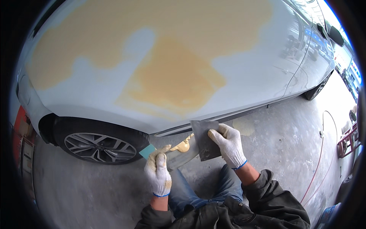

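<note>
My left hand (159, 171), in a stained white glove, grips a flat metal spreader (177, 162) with a teal end (146, 152). A lump of pale yellow paste (182, 145) lies on that spreader. My right hand (228, 147), also gloved, pinches a dark grey flat blade (204, 147) beside the paste; whether the two blades touch is unclear. Both hands are below a white car's side panel (248, 76), which carries broad yellowish smooth patches (175, 80).
The car's front-left of view holds a wheel (100, 148); another wheel (316, 89) is at right. A red hose (316, 168) runs over the concrete floor (274, 152). A red metal rack (347, 145) stands at the right edge. My legs show below my hands.
</note>
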Available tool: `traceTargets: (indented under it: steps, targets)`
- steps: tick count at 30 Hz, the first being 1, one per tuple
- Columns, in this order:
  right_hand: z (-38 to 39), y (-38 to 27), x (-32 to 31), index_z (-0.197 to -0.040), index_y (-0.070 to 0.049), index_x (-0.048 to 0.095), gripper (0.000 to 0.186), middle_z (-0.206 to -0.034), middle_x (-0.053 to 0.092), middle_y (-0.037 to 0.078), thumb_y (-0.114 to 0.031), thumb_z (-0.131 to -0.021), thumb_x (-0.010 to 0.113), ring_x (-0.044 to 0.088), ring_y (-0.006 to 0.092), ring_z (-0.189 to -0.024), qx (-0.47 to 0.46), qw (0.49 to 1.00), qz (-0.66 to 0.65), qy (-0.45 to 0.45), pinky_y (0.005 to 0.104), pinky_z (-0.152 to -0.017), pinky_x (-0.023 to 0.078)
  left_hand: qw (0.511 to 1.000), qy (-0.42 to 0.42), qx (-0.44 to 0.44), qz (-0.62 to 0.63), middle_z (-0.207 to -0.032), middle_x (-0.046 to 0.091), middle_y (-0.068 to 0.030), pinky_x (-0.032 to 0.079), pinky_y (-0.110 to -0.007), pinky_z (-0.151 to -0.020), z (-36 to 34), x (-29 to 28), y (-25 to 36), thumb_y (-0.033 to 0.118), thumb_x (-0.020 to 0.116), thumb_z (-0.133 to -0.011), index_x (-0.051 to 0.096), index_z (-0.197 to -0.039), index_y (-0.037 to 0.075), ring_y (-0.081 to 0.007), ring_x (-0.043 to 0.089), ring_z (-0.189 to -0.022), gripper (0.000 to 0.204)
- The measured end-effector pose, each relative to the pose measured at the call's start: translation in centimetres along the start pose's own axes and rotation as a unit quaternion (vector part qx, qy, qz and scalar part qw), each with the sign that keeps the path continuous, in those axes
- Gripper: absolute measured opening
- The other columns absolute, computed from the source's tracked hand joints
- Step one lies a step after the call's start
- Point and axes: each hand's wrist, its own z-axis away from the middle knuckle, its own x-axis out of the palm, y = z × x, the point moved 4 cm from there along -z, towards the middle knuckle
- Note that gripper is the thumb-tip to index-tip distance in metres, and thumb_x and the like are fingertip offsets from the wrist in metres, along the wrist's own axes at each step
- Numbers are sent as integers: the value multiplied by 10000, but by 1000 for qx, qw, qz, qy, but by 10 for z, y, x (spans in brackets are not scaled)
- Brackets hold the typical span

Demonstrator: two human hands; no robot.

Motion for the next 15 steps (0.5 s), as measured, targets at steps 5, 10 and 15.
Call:
traceTargets:
  steps: [5,10,15]
  targets:
    - [15,29,22,-1022,78,673,215,-873,686,20,-120,-942,649,570,43,-766,71,996,-55,8,239,-674,498,999,-23,-31,16,-1163,631,-129,458,-353,-980,7,23,-6,283,558,-1010,594,-1188,-62,-189,589,-1063,390]
    - [25,50,26,-1014,53,683,195,-872,688,20,-127,-944,658,584,52,-760,98,989,-111,20,239,-664,500,996,-72,7,61,-1237,599,-86,426,-241,-916,24,40,-9,196,578,-998,491,-1343,-65,-131,557,-1013,441]
    - [29,54,23,-1032,32,687,192,-897,695,32,-136,-946,657,610,68,-745,151,971,-178,53,249,-662,514,988,-92,13,-121,-1178,633,-73,467,-249,-842,36,45,-18,154,508,-1020,548,-1314,-33,-100,562,-911,351]
